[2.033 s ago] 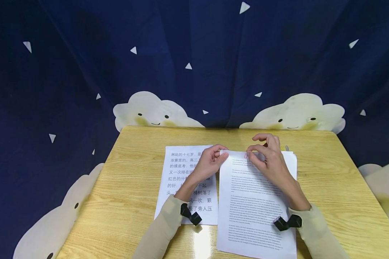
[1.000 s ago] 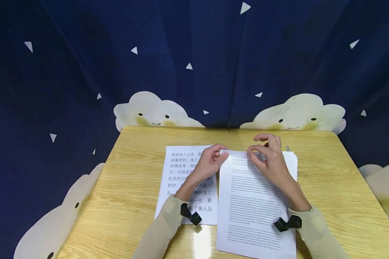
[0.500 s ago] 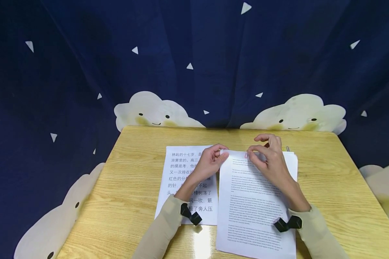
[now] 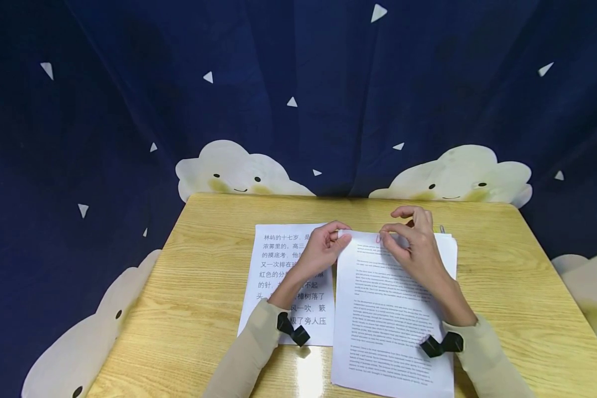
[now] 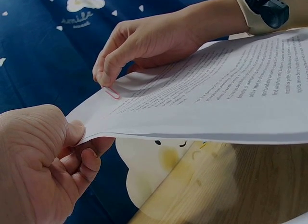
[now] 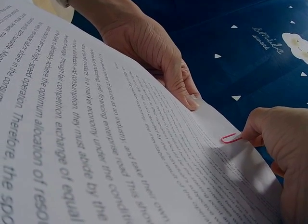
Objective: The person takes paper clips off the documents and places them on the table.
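My left hand (image 4: 322, 246) pinches the top left corner of a stack of printed sheets (image 4: 388, 315), thumb above and fingers below. In the left wrist view the stack's near edge is raised off the table. My right hand (image 4: 418, 243) pinches a pink paper clip (image 6: 231, 138) between thumb and index finger at the stack's top edge. The clip's looped end lies over the printed face; its other end is hidden by my fingertips. The other fingers of the right hand are bent above the paper.
A sheet with large Chinese print (image 4: 263, 282) lies on the wooden table (image 4: 204, 249), partly under my left forearm. Behind my right hand, a grey paper clip (image 4: 442, 229) shows at the far edge of more paper (image 4: 448, 260). A dark blue curtain (image 4: 328, 83) hangs behind the table.
Both hands keep their grips on the stack and the pink paper clip. Almost nothing else differs; the whole view shifts very slightly.
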A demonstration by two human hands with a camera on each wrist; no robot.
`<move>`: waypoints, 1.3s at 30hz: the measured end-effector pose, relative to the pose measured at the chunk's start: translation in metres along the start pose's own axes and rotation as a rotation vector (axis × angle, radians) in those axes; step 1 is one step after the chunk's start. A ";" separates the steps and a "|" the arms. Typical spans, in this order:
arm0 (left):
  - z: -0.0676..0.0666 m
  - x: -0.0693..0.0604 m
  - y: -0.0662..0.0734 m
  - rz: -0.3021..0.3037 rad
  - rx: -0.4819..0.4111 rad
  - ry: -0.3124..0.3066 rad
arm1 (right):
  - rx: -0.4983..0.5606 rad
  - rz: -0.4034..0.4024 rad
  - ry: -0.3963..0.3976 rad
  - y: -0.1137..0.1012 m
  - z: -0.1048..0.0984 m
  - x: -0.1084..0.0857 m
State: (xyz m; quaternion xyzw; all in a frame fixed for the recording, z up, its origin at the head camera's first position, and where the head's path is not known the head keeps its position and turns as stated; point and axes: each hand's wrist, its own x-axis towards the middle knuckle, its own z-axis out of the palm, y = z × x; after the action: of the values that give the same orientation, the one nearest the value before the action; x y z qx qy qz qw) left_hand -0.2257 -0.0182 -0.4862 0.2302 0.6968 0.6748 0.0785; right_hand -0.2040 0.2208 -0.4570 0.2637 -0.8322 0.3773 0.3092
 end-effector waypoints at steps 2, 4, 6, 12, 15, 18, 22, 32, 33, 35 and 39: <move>0.000 0.000 0.000 -0.001 0.001 -0.001 | 0.001 -0.002 0.001 0.000 0.000 0.000; 0.000 0.000 -0.001 -0.001 0.003 -0.002 | 0.003 0.002 0.001 0.000 0.000 0.000; 0.000 0.000 -0.001 -0.001 0.001 -0.004 | 0.004 0.010 -0.001 0.000 0.000 0.000; 0.000 0.000 0.000 0.005 0.008 0.002 | -0.004 0.025 -0.008 0.000 -0.001 -0.001; 0.000 0.000 0.001 0.004 0.005 0.004 | -0.008 0.020 -0.005 0.000 -0.001 -0.001; 0.000 0.000 0.001 0.000 -0.001 0.005 | -0.007 0.015 -0.001 0.000 0.000 -0.001; 0.000 0.001 0.000 -0.001 0.000 0.004 | 0.004 0.013 0.008 0.000 0.000 0.000; 0.000 0.000 0.000 0.009 0.013 0.009 | 0.015 -0.003 -0.003 -0.001 -0.001 0.000; 0.000 0.000 0.000 0.009 0.014 0.010 | 0.014 -0.003 -0.008 -0.001 -0.001 0.000; -0.001 0.000 0.000 0.009 0.009 0.009 | 0.013 -0.005 -0.013 -0.001 -0.002 0.000; -0.001 0.001 -0.001 0.012 0.009 0.007 | 0.014 -0.007 -0.014 -0.001 -0.002 0.001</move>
State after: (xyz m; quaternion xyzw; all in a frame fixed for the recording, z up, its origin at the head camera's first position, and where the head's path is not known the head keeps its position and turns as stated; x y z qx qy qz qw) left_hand -0.2268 -0.0187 -0.4867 0.2323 0.6987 0.6730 0.0709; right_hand -0.2031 0.2216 -0.4552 0.2711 -0.8308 0.3803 0.3028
